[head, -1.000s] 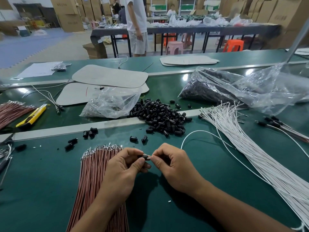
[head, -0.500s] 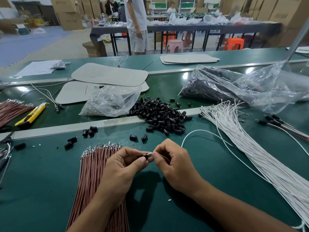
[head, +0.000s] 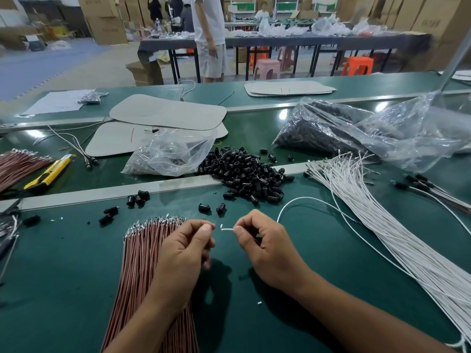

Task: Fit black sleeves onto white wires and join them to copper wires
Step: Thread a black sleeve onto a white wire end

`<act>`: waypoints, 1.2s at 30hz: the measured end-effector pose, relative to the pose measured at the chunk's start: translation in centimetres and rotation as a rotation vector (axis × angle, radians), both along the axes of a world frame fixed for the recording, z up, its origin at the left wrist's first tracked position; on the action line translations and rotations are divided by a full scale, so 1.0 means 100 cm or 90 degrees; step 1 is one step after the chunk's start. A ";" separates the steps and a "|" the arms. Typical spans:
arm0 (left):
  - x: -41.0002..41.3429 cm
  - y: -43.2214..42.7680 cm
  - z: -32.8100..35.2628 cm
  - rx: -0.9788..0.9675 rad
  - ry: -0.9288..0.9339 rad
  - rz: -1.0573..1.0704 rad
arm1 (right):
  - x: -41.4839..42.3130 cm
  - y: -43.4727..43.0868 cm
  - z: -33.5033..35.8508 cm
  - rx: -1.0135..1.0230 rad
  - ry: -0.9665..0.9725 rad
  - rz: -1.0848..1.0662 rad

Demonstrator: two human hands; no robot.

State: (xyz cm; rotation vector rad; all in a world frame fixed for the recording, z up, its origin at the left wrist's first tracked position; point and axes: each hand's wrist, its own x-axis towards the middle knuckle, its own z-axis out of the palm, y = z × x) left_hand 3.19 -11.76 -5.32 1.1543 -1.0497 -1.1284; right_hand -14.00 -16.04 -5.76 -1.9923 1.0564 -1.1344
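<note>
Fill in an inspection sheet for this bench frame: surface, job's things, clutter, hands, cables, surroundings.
Surface: green table, with a metal strip running across it.
Job's things: copper wires bundled under the left forearm; white wires fanned out at right; black sleeves piled behind the hands, a few lying loose.
Clutter: yellow knife, plastic bags, grey pads.
Hands: right hand pinches the end of a white wire; left hand has curled fingers, contents not visible.
Cables: the white wire arcs from the right hand towards the bundle.
Surroundings: standing person, cardboard boxes, stools.
</note>
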 end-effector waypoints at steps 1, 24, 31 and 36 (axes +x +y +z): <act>-0.001 0.001 0.000 -0.007 -0.029 -0.024 | 0.001 0.000 0.000 -0.006 0.005 0.005; 0.007 0.001 0.004 0.014 -0.030 -0.024 | -0.011 -0.007 0.003 -0.101 0.015 0.010; 0.009 0.001 0.007 -0.032 -0.116 -0.003 | -0.017 -0.011 0.005 -0.184 0.072 0.042; 0.011 0.002 0.004 -0.042 -0.144 -0.031 | -0.018 -0.010 0.007 -0.227 0.102 0.046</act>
